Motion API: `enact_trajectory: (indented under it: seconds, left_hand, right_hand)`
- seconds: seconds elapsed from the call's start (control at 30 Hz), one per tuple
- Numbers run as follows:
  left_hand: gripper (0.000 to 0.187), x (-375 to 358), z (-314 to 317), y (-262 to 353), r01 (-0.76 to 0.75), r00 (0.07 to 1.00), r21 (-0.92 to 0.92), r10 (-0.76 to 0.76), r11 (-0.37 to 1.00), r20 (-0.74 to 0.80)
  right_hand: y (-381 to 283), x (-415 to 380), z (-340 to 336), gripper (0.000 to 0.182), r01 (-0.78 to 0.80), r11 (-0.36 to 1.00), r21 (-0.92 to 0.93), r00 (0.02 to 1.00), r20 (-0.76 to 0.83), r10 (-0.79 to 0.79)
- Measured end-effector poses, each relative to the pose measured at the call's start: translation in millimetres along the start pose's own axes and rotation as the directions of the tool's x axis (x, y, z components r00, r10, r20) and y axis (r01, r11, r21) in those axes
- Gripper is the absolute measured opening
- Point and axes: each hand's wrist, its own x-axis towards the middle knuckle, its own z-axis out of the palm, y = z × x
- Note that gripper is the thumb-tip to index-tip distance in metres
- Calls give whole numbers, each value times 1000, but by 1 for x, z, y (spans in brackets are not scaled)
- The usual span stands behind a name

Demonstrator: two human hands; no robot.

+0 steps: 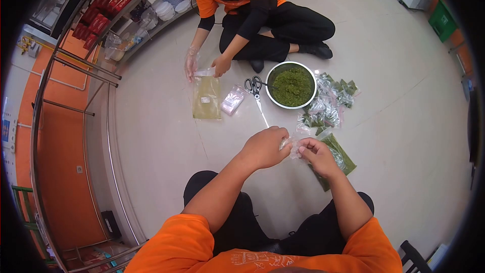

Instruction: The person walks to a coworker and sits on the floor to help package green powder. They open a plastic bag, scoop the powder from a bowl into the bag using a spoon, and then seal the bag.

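Note:
Both my hands are out in front of me over the floor, pinching a crumpled piece of clear plastic (291, 146) between them. My left hand (266, 147) is closed on its left side, and the fingertips of my right hand (319, 155) grip the other side. Whether the plastic is a small bag or a glove I cannot tell. Partly behind my right hand lies a flat clear bag of green stuff (340, 152). Just beyond my hands, a metal bowl (268, 94) holds chopped green filling (293, 87). Scissors (256, 96) lie left of the bowl.
A co-worker (237, 25) sits cross-legged opposite, one hand in a clear glove, both at a yellowish plastic pack (207, 98). Beside it is a stack of small clear bags (233, 100). Several filled bags (328, 101) lie right of the bowl. A metal rack (48, 86) stands left.

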Motion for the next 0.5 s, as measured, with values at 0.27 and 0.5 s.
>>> enact_trajectory:
  seconds: [0.27, 0.5]
  left_hand:
    - [38, -3, -2, 4, -19, 999, -76, 16, 997, -44]
    - [37, -3, -3, 6, -53, 998, -119, 47, 992, -52]
  right_hand:
    - [-4, -1, 0, 16, -26, 997, 78, 992, -121, 35]
    - [-5, 0, -4, 18, -18, 969, 246, 985, -160, 59]
